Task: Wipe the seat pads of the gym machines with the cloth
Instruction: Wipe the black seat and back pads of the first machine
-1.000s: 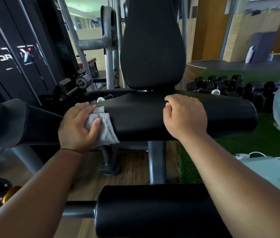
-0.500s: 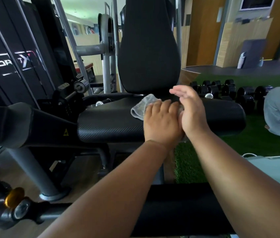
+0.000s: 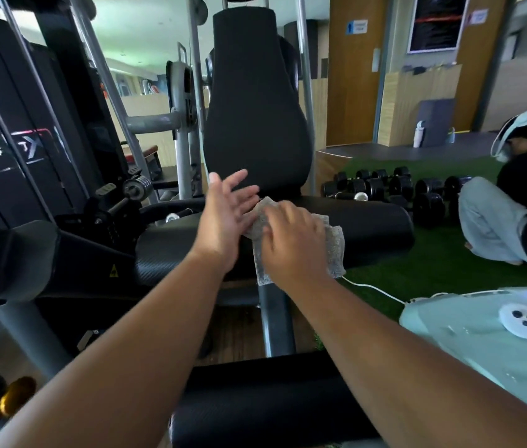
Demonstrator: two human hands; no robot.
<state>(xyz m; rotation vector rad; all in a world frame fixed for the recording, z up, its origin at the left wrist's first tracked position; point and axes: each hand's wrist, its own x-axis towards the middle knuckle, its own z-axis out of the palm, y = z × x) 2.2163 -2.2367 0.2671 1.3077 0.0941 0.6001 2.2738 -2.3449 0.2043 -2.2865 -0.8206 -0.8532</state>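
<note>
Your right hand (image 3: 294,244) is lying palm-down on the grey cloth (image 3: 333,250) at frame centre, fingers curled over it and pressing it onto the black seat pad (image 3: 375,221); the cloth is showing out from under the hand on the right and along the pad's near edge, with one corner poking up toward your left hand. Your left hand (image 3: 226,215) is sitting just left of the cloth, fingers (image 3: 239,179) spread wide and pointing up-right, palm turned toward the cloth, gripping nothing; its fingertips are looking close to the cloth's upper corner but I cannot tell if they're touching. The seat pad is running across mid-frame from left of centre to right, with the tall black backrest (image 3: 255,101) rising upright behind it in the upper centre. A second black roller pad (image 3: 255,409) is filling the bottom centre, under your forearms. The weight stack housing (image 3: 13,124) is taking up the upper left. Dumbbells (image 3: 394,189) are lying in a row on the green turf (image 3: 433,286) right of the seat, and another person (image 3: 520,202) is crouching at the right edge of the frame. A pale green object (image 3: 481,344) with a white cable is sitting at lower right
</note>
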